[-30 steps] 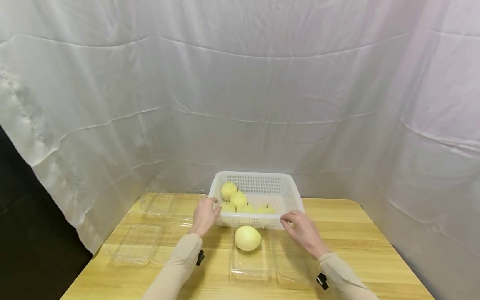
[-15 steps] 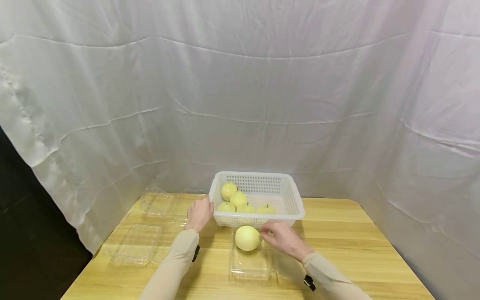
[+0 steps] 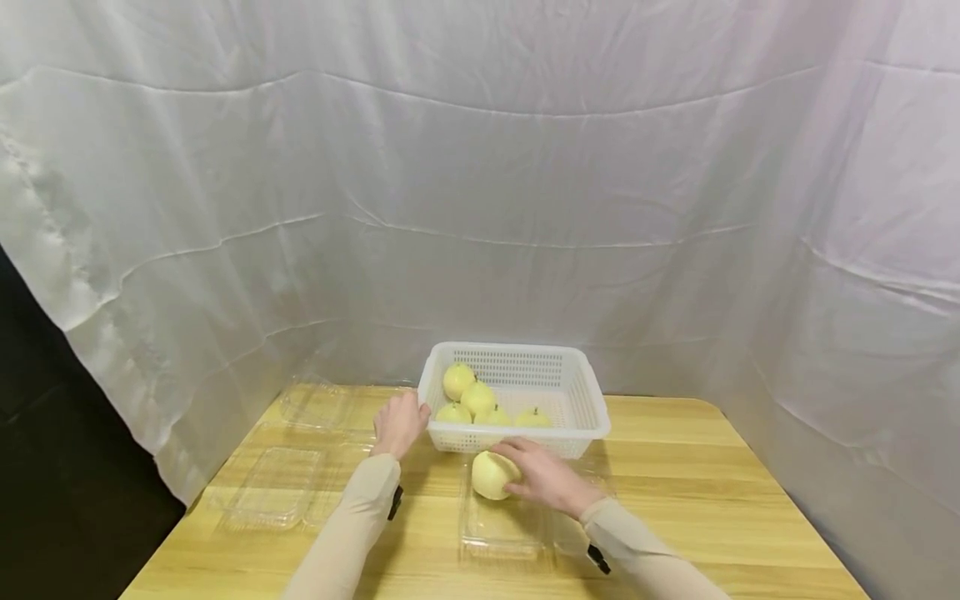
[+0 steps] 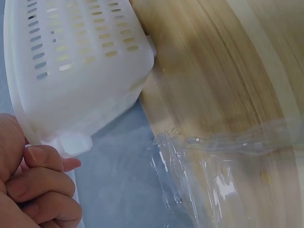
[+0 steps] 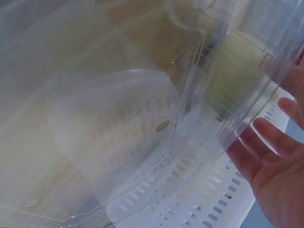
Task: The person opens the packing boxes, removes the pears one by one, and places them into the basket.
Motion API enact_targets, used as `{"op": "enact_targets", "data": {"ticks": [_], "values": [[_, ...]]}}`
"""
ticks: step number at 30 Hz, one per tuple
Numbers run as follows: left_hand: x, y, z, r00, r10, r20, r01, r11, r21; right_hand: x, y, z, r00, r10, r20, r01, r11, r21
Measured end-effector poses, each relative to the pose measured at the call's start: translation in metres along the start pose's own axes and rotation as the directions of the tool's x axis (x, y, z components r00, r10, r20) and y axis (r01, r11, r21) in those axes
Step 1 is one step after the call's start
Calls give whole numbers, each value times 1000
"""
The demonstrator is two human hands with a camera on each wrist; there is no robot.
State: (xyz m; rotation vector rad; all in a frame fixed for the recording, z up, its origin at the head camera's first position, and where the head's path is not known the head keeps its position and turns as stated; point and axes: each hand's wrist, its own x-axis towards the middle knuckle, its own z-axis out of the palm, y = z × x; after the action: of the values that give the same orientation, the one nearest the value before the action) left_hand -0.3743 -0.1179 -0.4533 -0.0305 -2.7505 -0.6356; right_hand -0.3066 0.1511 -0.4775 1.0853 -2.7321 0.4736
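My right hand (image 3: 543,475) holds a pale yellow pear (image 3: 491,477), with fingers over its top and the thumb at its near side. The pear sits in the back part of a clear plastic clamshell box (image 3: 498,537). Through the clear lid (image 5: 109,104), the right wrist view shows the pear and spread fingers around it, partly blurred. My left hand (image 3: 400,422) is at the left side of a white slotted basket (image 3: 581,433). In the left wrist view its curled fingers (image 4: 42,183) pinch the basket's rim. Several more pears (image 3: 477,398) lie in the basket.
More clear clamshell boxes (image 3: 277,487) stand open on the left of the wooden table (image 3: 690,467). Another clear plastic piece (image 3: 315,404) lies behind them at the back left. Pale curtains (image 3: 517,208) hang around the table.
My right hand has left the basket's front right rim, moved left and taken hold of the pear, which has tilted slightly. My left hand has shifted slightly left along the basket.
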Motion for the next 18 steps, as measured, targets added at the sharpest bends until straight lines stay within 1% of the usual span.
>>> {"op": "enact_targets", "data": {"ticks": [3, 7, 10, 14, 18], "values": [[0, 1, 0, 1000, -5, 15, 5, 1000, 14, 0, -1, 3, 999, -24, 39, 25, 999, -25], [1, 1, -1, 1000, 6, 5, -6, 1000, 27, 3, -4, 4, 996, -69, 57, 73, 995, -72], [1, 1, -1, 1000, 14, -3, -14, 999, 32, 5, -6, 5, 996, -63, 60, 66, 996, -52], [0, 2, 0, 1000, 16, -6, -15, 999, 35, 6, -9, 7, 995, -41, 96, 44, 999, -23], [-1, 1, 1, 1000, 19, -14, -18, 999, 29, 6, -10, 10, 992, -41, 121, 44, 999, -26]]}}
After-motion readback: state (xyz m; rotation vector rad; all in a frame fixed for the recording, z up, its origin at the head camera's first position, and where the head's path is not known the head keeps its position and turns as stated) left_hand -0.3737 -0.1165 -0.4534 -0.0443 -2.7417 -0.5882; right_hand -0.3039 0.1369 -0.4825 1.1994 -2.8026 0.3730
